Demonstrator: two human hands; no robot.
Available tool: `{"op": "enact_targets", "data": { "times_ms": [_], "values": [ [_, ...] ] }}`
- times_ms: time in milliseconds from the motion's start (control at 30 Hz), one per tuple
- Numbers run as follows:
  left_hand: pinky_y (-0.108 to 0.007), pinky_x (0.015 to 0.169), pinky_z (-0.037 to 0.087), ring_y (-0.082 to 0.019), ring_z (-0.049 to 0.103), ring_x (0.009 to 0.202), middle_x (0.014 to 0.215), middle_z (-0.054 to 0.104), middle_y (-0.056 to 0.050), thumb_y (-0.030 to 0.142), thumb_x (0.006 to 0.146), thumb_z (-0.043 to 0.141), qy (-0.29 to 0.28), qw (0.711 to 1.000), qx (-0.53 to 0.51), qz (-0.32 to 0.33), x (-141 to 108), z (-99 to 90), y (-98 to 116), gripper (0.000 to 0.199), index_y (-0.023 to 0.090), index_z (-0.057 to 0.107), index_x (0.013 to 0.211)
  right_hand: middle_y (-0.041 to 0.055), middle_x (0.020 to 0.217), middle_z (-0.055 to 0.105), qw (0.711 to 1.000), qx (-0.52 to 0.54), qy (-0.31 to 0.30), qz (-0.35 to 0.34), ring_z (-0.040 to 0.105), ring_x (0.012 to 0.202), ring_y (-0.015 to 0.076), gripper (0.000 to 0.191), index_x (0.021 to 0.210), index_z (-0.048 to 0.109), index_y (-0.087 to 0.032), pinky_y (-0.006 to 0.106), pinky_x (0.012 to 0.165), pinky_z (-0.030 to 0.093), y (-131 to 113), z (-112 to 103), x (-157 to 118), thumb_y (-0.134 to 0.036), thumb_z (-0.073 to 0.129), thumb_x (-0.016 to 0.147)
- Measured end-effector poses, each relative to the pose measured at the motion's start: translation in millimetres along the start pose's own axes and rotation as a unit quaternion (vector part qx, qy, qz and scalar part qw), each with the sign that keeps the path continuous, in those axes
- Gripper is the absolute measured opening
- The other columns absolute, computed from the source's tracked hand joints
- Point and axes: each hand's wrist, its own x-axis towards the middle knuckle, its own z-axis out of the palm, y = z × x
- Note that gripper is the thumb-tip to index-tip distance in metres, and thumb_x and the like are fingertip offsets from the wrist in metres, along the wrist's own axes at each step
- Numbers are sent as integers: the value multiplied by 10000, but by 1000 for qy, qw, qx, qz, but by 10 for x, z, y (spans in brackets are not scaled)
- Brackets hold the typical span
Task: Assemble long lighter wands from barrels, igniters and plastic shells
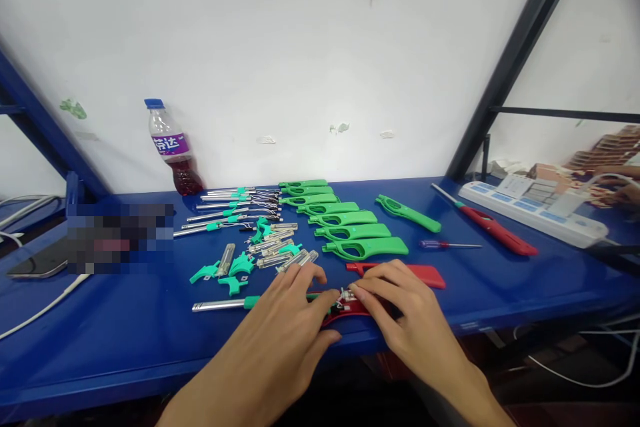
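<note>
An open red lighter shell (356, 307) lies near the table's front edge, with a silver lighter tube (220, 305) with a green collar sticking out to its left. My left hand (287, 320) is curled over the shell's left part, thumb against the small parts inside. My right hand (407, 300) holds a small clear fuel tank (347, 294) at the shell's right part; its fingers hide most of the tank. Behind my right hand lies another red shell half (427, 275). Green triggers (233, 285) and clear fuel tanks (273, 258) are spread beyond my left hand.
Several green shell halves (367, 247) and tube assemblies (215, 225) lie farther back. On the right are a screwdriver (450, 245), a red lighter (497, 230) and a power strip (535, 213). A bottle (173, 147) and a phone (43, 257) are left. Another person's hand (620, 183) shows far right.
</note>
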Motion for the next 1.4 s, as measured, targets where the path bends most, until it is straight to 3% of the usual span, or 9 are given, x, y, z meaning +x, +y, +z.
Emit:
{"op": "enact_targets", "data": {
  "times_ms": [200,633,767,1233,1400],
  "values": [
    [-626,1069,545,-349,630,1231,1268,644,-118,169,1045,562,-60,998,35,-11,36,17,37,356,207,635,1391,35,1054,719,1000,11,-12,3,644,984,221,230,1067,786,-288,425,906,528,5,-20,-3,-265,559,1101],
    [-595,1043,525,-304,603,1186,1266,616,-58,155,1045,574,-68,995,-57,-33,76,0,-39,271,264,630,1287,-9,1002,731,1000,23,-13,-1,636,927,197,142,1058,726,-275,385,884,488,-3,-30,17,-239,592,1090],
    [-590,1040,520,-302,606,1172,1248,613,-62,147,1049,557,-73,995,-59,-36,76,-17,-24,254,259,631,1265,-9,949,720,1000,23,-12,13,624,888,201,144,964,666,-256,378,847,471,-3,-27,17,-246,595,1088],
    [-574,1085,500,-304,585,1214,1263,606,-69,160,1058,536,-92,993,-57,-45,86,-40,4,196,239,610,1222,-3,941,740,1000,20,-9,4,652,885,208,166,950,690,-259,372,849,493,-11,-27,26,-255,593,1085],
    [-562,1061,523,-301,596,1183,1245,612,-85,141,1068,481,-99,994,-24,-39,101,-71,58,262,229,609,1279,-4,951,741,1000,19,-9,2,653,894,212,153,953,683,-260,373,855,491,-11,-37,24,-237,601,1080]
  ]
}}
